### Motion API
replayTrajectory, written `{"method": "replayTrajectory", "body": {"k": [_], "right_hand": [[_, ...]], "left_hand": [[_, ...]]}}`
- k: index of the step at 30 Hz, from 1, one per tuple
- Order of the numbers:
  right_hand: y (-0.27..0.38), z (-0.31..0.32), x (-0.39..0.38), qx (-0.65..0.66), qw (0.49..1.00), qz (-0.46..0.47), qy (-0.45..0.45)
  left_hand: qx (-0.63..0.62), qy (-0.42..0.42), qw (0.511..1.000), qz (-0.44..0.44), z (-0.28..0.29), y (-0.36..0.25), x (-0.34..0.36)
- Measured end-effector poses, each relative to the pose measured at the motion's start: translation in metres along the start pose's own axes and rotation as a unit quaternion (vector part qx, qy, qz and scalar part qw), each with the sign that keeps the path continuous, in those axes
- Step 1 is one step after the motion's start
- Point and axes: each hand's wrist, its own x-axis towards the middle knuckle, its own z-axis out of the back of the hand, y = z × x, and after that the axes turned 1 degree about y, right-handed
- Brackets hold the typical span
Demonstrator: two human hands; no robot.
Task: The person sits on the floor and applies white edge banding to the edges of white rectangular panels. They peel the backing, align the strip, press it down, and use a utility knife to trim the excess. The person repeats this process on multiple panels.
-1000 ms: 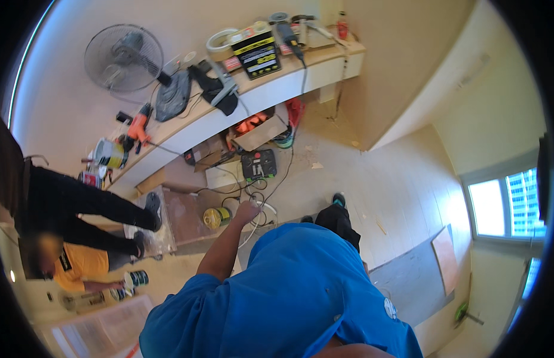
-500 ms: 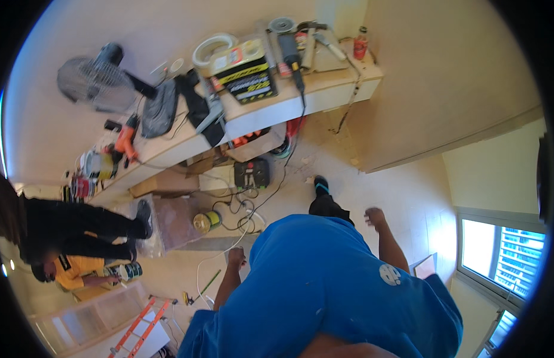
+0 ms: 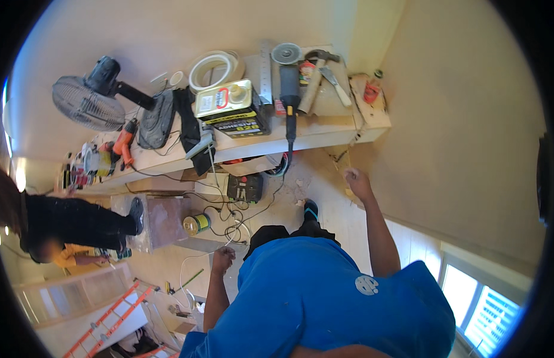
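My left hand [image 3: 223, 258] hangs loosely curled with fingers slightly apart beside a white cable; I see nothing held in it. My right hand [image 3: 357, 181] reaches forward, fingers bent and slightly apart, near a dangling cord [image 3: 356, 138] below the end of a pale wooden ledge [image 3: 325, 137]. On the ledge lie a grinder [image 3: 289, 89] with a dark lead, a hammer [image 3: 315, 80], a scraper [image 3: 339, 89], a square adhesive tin [image 3: 223, 97] and a red bottle [image 3: 371, 89]. A cable spool [image 3: 196, 224] and a dark case [image 3: 245, 187] are on the floor.
A fan [image 3: 89, 102] and orange drill [image 3: 123, 146] stand leftward. Another person in dark trousers [image 3: 74, 218] stands left, someone in yellow [image 3: 68, 256] behind. An orange ladder [image 3: 107, 322] lies lower left, a board-faced wall [image 3: 456, 137] is right, cables snake across the floor.
My left hand has left the bundle of cables and moved down-left. My right hand has appeared and risen toward the ledge's end, and my view has moved nearer that ledge.
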Motion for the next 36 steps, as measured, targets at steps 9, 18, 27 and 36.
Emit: {"method": "replayTrajectory", "body": {"k": [9, 18, 27, 36], "right_hand": [[-0.138, -0.027, -0.055, -0.296, 0.921, 0.117, 0.225], [-0.067, -0.009, 0.026, -0.271, 0.912, 0.039, 0.304], [0.010, -0.011, 0.043, -0.232, 0.934, 0.041, 0.269], [-0.072, 0.031, -0.025, -0.145, 0.946, -0.102, 0.272]], "left_hand": [[0.214, 0.069, 0.974, -0.017, -0.015, 0.109, 0.065], [0.247, 0.066, 0.954, -0.154, -0.036, -0.147, 0.207], [0.286, 0.092, 0.914, -0.274, -0.044, -0.254, 0.189], [0.296, -0.023, 0.932, -0.210, -0.045, -0.097, 0.225]]}}
